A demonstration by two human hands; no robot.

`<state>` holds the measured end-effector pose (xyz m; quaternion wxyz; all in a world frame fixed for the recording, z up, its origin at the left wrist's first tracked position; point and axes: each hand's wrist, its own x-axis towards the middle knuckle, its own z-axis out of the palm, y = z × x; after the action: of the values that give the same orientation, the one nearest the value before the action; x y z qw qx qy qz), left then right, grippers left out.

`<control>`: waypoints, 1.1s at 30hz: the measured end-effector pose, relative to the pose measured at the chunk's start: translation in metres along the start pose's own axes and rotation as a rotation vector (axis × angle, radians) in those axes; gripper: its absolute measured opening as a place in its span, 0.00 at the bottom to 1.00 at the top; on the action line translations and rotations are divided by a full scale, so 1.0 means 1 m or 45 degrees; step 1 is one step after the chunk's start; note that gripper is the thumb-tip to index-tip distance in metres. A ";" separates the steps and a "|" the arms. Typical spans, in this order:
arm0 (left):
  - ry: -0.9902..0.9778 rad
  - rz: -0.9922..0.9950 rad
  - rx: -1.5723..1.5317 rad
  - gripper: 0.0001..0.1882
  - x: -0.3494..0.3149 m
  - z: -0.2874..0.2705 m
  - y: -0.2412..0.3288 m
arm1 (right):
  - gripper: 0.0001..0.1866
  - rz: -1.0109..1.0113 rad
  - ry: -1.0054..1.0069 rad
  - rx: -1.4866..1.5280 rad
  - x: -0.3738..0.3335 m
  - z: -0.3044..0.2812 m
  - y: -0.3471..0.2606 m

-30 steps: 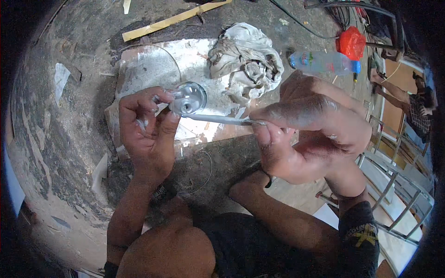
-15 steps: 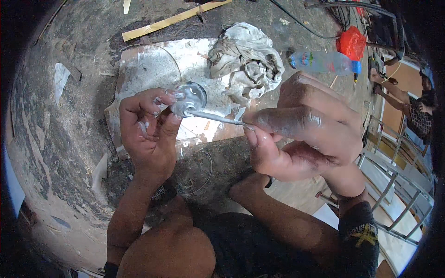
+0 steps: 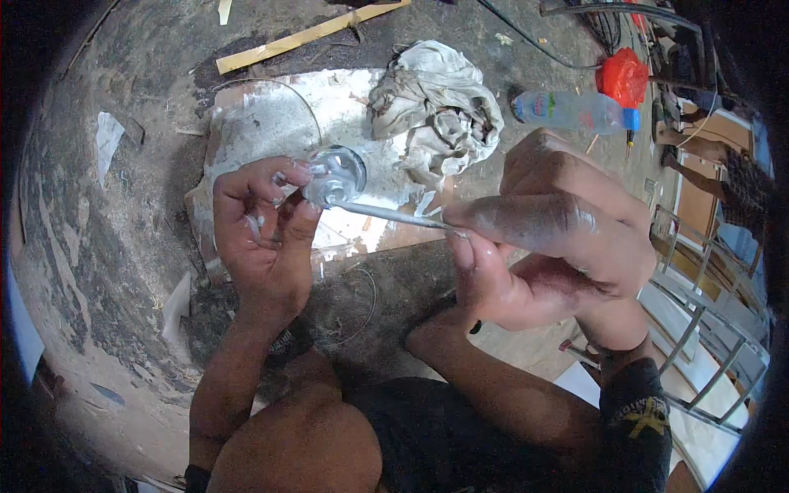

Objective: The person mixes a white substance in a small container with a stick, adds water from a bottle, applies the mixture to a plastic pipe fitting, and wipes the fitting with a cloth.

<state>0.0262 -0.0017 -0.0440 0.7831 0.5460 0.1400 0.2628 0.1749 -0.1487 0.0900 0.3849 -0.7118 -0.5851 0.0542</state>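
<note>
My left hand (image 3: 267,222) is closed, pinching a small round grey piece (image 3: 343,171) with a shiny rim. The piece is smeared with pale grey paste, and its exact kind cannot be told. Paste also coats my left fingertips. Between the thumb and forefinger of my right hand (image 3: 555,234) is one end of a thin grey stick (image 3: 386,214). The stick slants up to the left, its far end at the lower edge of the round piece, beside my left thumb. Whether that end goes into the piece is hidden by paste and fingers.
A paint-stained white board (image 3: 263,123) lies on the floor below my hands, with a crumpled dirty cloth (image 3: 436,99) on it. Beyond are a plastic bottle (image 3: 567,111), a red plastic bag (image 3: 623,76) and a wooden strip (image 3: 304,39). Another person's legs (image 3: 699,146) and a metal frame (image 3: 699,320) are at right.
My right hand has shifted slightly right and down, with more of the stick showing. My left hand and the round piece have barely moved. The other person at right has changed position.
</note>
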 end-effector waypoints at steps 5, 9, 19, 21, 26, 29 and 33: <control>-0.017 0.012 0.026 0.16 0.001 0.000 -0.001 | 0.08 -0.032 -0.012 -0.004 0.000 -0.001 -0.001; 0.003 0.011 0.016 0.16 0.000 0.000 -0.006 | 0.08 -0.042 -0.004 0.003 -0.001 -0.002 -0.001; -0.013 0.032 0.077 0.16 0.002 0.000 -0.004 | 0.08 -0.013 -0.006 -0.040 0.001 0.000 0.002; 0.014 -0.021 0.065 0.16 0.001 0.000 0.001 | 0.08 -0.043 0.000 -0.030 0.001 0.003 0.004; 0.002 -0.004 0.080 0.15 0.001 0.000 -0.001 | 0.08 -0.052 0.012 -0.032 0.000 0.009 0.007; -0.007 0.035 0.068 0.15 0.002 0.001 0.002 | 0.08 -0.066 0.039 -0.042 0.002 0.013 0.007; -0.005 0.051 0.120 0.15 0.002 0.002 0.004 | 0.07 -0.104 0.087 -0.077 0.003 0.014 0.006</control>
<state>0.0276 -0.0008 -0.0394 0.7512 0.5857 0.1396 0.2705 0.1733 -0.1392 0.0773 0.3847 -0.7002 -0.6015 -0.0036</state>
